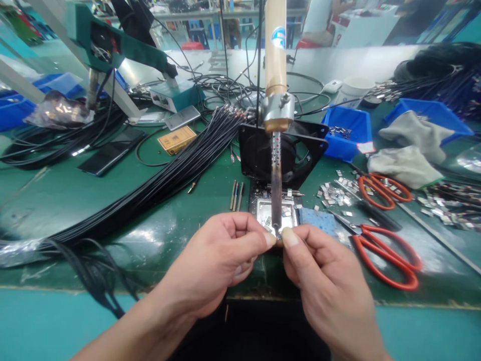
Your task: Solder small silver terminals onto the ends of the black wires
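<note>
A soldering iron with a wooden handle (276, 55) hangs upright in a metal clamp, its tip pointing down. Just under the tip, my left hand (229, 250) and my right hand (323, 276) almost meet, each with thumb and forefinger pinched. Something small lies between the fingertips, too tiny and covered to make out. Behind the fingertips sits a square metal tray (263, 206) with small metal pieces in it. A blue sponge (318, 221) lies to the right of the tray, and a black fan (250, 150) stands behind the iron.
Red-handled scissors (391, 263) lie at the right, near a second pair (383, 190) and scattered metal connectors (332, 193). A blue bin (347, 145) stands behind them. A long bundle of black cables (150, 195) crosses the left, beside a phone (111, 150) and a yellow box (176, 139).
</note>
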Demonstrator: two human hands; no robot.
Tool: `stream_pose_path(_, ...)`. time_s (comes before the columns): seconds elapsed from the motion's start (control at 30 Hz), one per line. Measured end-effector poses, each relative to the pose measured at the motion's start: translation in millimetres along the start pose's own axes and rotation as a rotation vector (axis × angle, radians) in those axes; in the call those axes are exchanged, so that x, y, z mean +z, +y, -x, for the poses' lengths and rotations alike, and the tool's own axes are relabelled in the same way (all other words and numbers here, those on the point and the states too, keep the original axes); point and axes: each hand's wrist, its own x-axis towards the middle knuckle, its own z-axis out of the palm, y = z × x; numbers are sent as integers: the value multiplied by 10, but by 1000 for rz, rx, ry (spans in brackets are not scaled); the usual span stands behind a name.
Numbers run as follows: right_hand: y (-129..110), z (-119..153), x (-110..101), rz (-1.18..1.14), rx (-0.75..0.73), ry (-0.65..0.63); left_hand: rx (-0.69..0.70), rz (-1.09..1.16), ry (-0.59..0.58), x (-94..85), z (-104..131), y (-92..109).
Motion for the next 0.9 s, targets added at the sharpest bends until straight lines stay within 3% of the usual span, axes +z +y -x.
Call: stream_pose_path(0.9,-9,-14,6,-11,-8,-5,15,-26,-1,-10,7,-11)
